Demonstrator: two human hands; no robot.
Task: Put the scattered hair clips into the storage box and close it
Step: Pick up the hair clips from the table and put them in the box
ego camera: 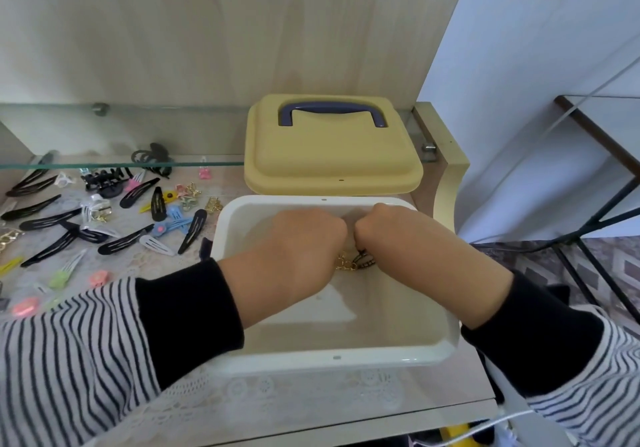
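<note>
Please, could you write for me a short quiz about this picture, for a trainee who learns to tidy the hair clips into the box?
1. True or false: the yellow lid sits closed on the storage box.
2. Where do most of the scattered hair clips lie? A) left of the box B) right of the box C) on the lid
3. Fill the gap: the left hand and the right hand are both over the open ____.
Key: 1 false, the lid lies behind the box; 2 A; 3 box.
</note>
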